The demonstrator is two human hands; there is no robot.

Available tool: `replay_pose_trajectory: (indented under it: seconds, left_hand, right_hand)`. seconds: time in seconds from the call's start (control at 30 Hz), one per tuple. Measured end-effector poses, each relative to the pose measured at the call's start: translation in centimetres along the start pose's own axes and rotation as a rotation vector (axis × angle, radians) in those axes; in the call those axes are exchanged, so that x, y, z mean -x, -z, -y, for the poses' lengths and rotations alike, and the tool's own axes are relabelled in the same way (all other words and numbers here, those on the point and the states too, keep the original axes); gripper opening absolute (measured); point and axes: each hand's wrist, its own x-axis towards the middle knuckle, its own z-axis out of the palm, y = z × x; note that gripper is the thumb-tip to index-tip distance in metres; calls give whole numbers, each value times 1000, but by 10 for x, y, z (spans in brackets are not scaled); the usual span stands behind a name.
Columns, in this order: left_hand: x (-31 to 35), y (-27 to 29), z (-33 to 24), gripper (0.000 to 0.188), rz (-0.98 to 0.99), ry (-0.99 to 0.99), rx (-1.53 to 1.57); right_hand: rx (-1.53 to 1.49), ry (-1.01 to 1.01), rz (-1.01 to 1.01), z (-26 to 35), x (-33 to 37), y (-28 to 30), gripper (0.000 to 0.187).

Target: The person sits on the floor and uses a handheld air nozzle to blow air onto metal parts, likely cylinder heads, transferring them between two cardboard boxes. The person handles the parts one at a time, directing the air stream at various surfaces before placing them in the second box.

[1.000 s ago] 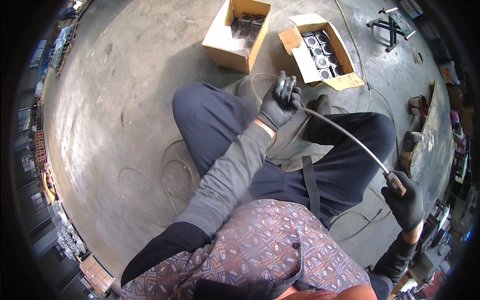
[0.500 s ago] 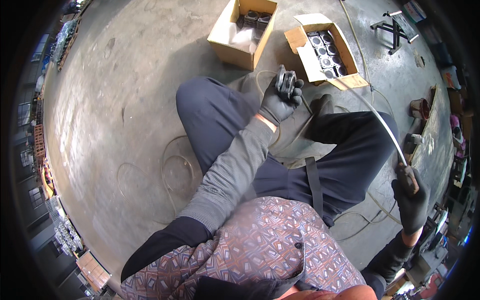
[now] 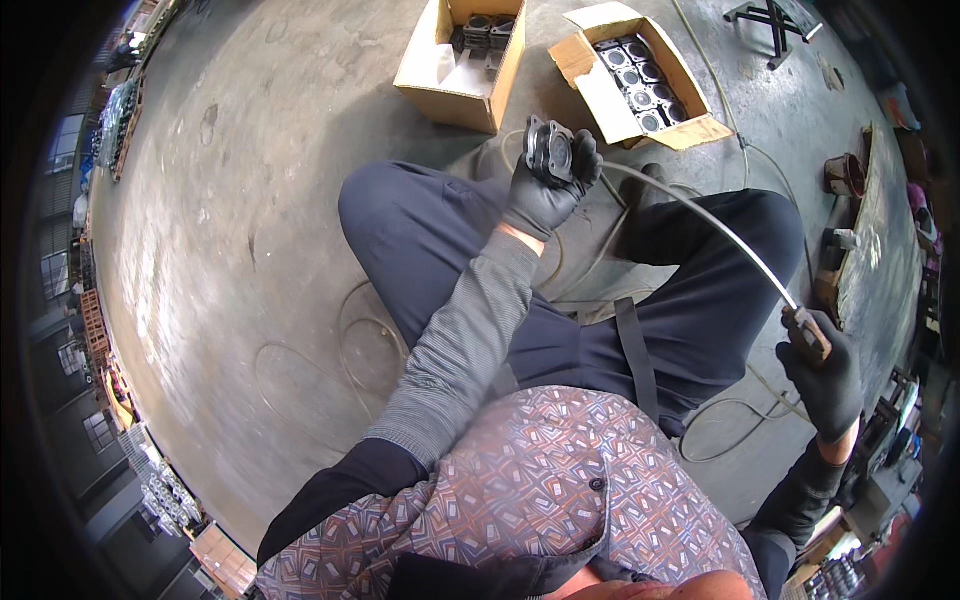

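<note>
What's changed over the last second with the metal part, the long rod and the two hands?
The right hand has drawn back toward the person's right side, so the long rod now slants more steeply down from the metal part. The left hand still grips that part above the knees. Both cardboard boxes stay open on the floor.

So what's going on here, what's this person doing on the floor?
A person sits on a concrete floor wearing black gloves. The left hand holds up a dark square metal part with a round opening. The right hand grips the handle end of a long thin pale rod whose far end reaches the part. Ahead stand two open cardboard boxes: the right box holds rows of similar parts, and the left box holds a few.
</note>
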Motion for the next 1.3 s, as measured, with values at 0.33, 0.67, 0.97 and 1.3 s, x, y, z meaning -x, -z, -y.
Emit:
replay_pose_trajectory:
  seconds: [0.33,0.67,0.97,1.3]
  left_hand:
    - [1,-5,12,41,-3,27,-10]
    - [0,2,26,25,-78,-264,-561]
    - [-6,24,26,25,-308,-470,-863]
    - [0,18,25,31,-352,-402,-985]
  right_hand:
    - [103,152,-7,-7,4,1,36]
    - [-57,-160,-94,-4,4,7,34]
    - [263,122,-3,6,2,3,31]
    - [272,174,39,14,-6,-11,32]
